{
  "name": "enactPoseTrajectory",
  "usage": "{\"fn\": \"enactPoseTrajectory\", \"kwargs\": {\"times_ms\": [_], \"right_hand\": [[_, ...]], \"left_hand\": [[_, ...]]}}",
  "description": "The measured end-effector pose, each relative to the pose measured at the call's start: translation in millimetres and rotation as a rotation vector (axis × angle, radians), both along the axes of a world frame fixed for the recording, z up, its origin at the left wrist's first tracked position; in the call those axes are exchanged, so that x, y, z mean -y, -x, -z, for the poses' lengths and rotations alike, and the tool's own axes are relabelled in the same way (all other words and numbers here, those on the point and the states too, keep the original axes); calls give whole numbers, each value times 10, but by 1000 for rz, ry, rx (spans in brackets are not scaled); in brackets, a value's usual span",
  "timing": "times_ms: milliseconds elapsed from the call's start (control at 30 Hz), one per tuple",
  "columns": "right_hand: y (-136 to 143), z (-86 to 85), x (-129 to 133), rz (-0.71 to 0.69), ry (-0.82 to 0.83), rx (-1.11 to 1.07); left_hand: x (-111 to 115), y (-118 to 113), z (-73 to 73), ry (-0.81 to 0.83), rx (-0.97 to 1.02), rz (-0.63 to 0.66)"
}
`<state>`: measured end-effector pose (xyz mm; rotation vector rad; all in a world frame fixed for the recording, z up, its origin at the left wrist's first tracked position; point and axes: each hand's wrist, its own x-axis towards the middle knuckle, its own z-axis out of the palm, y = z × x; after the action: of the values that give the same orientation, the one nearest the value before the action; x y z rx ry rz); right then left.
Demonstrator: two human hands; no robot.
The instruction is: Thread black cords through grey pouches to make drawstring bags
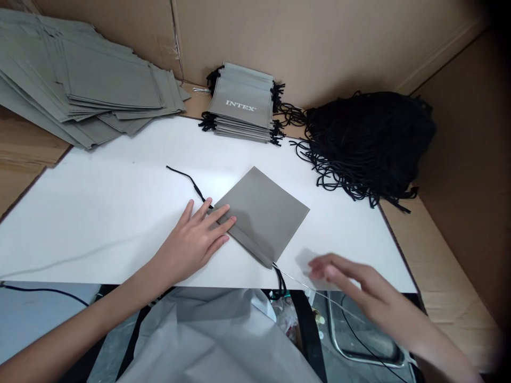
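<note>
Pose of the hands and layout of the work surface. The left hand (195, 239) lies palm down with its fingers spread, the forearm entering from the lower left; its fingertips rest on the left edge of a grey pouch (265, 213), pressed flat rather than closed on anything. The right hand (359, 282) is raised at the lower right, the forearm slanting in from the corner, with the fingers loosely curved and the thumb apart from the palm. It is well apart from the left hand. Motion blur softens its outline, so whether it touches the thin metal rod (295, 279) beside it cannot be told.

Lettering: "INTEX" in white capitals, followed by a tiny mark too small to read, appears on the top piece of a pouch stack (243, 96) at the far edge of the table. Black cord ends project from both sides of this stack.

The grey pouch lies flat on the white table (120, 175), turned diamond-wise, between the two hands. Its visible face is smooth, matt and unprinted, with a folded band along the edge nearest the wearer. A black cord (179, 172) trails from the left end of this band; the rod and black loops (280, 282) emerge at the near corner.

Surroundings: overlapping grey sheets (107, 80) at the far left; a heap of black cords (367, 138) at the far right; cardboard walls (299, 42) behind.
</note>
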<state>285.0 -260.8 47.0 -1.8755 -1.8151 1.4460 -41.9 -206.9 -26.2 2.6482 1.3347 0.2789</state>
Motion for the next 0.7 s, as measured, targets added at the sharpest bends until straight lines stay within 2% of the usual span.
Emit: {"fn": "enactPoseTrajectory", "kwargs": {"times_ms": [67,133,233,367,500,600,700], "right_hand": [[-83,84,266,49,55,51],[-70,203,467,81,92,10],[56,370,619,100,183,-127],[229,488,636,249,214,-306],[290,523,602,329,246,-390],[297,544,605,336,291,-417],[341,572,644,354,355,-478]], "left_hand": [[19,9,-5,12,-17,-5],[34,11,-10,16,-42,-7],[45,12,-16,29,-83,-14],[47,32,-4,33,-102,6],[26,78,22,-5,-81,19],[30,75,1,-104,-26,22],[110,-14,-54,-260,135,64]]}}
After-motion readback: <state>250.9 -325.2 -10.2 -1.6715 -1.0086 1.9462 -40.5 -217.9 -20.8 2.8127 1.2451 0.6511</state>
